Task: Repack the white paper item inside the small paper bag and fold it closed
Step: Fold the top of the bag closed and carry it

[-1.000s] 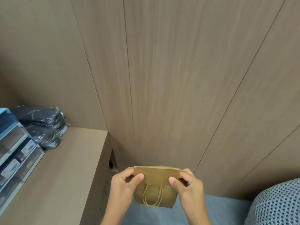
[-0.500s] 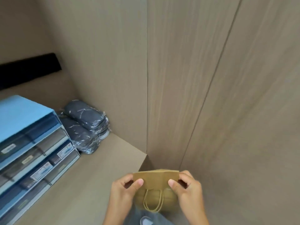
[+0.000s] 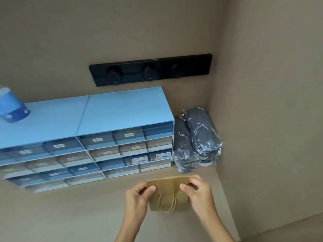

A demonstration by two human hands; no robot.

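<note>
I hold a small brown paper bag [image 3: 168, 193] over the beige desk [image 3: 78, 215], with its top folded down toward me and its two cord handles hanging in front. My left hand [image 3: 138, 198] pinches the folded flap's left end between thumb and fingers. My right hand [image 3: 197, 193] pinches the right end the same way. The white paper item is not visible; the closed bag hides whatever is inside.
A blue drawer organiser [image 3: 90, 142] with several labelled drawers stands at the back left, a blue cup [image 3: 12, 109] on top. Plastic-wrapped grey slippers [image 3: 197, 140] are stacked in the corner. A black socket strip [image 3: 150, 69] is on the back wall. A side wall [image 3: 271, 119] closes the right.
My view has swung left from the wood panel wall to the desk and organiser. Both hands keep the same pinch on the folded bag, now over the desk.
</note>
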